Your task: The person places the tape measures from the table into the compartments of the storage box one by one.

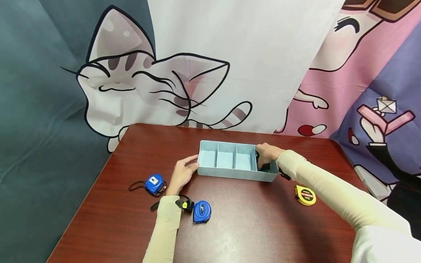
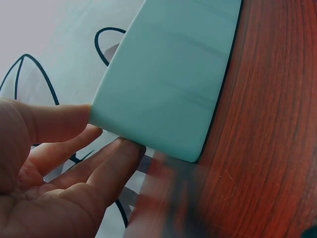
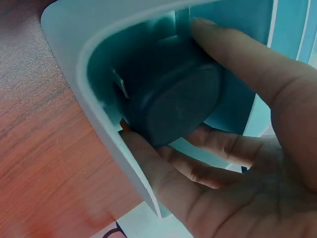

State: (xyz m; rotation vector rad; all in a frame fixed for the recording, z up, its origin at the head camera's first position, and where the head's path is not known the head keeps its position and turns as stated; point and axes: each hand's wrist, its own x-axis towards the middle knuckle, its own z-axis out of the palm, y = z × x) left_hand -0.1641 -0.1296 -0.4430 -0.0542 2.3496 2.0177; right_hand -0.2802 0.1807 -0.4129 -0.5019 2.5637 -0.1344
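Reaching into the box (image 1: 230, 173), the right hand (image 1: 269, 152) half hides a dark tape (image 1: 264, 167) from the head view. Left wrist: left hand (image 2: 74, 198) relaxed, touching the box. Right wrist: tape gripped in the end compartment (image 3: 235, 106), hook (image 3: 120, 84) showing.

A pale blue four-compartment box (image 1: 230, 174) stands near the worktop (image 1: 253, 215)'s far edge, a dark rounded case (image 3: 183, 104) inside its rightmost compartment (image 3: 237, 110)

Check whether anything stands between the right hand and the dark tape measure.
Nothing visible does: the right hand holds the dark tape measure directly, inside the right-end compartment of the pale-blue divided tray.
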